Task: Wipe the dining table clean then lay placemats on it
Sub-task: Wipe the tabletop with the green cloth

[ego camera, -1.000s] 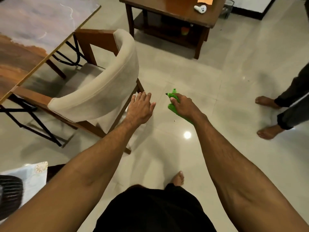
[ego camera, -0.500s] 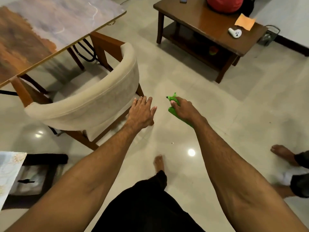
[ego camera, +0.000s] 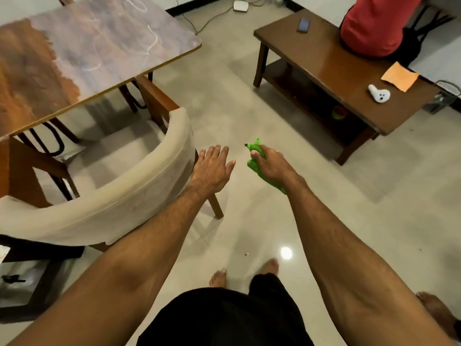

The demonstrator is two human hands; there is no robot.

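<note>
Both arms are out over the tile floor. The left hand (ego camera: 212, 171) is flat, fingers straight and spread, holding nothing, and sits right by the end of the chair (ego camera: 112, 203) back at its nine o'clock. Whether it touches the padding, I cannot tell. The right hand (ego camera: 273, 167) is curled round the green cloth (ego camera: 252, 164), bunched in the fist, with a tuft poking out ahead and a tail trailing under the wrist. The hands are side by side, near but apart. The table (ego camera: 99, 46) sits up at ten o'clock, the chair drawn in at its near edge. At two o'clock is a coffee table (ego camera: 336, 68) carrying a phone (ego camera: 303, 24), an orange paper (ego camera: 400, 76), a white controller (ego camera: 379, 94) and a red bundle (ego camera: 374, 26). Bare feet (ego camera: 218, 277) are at six o'clock.
</note>
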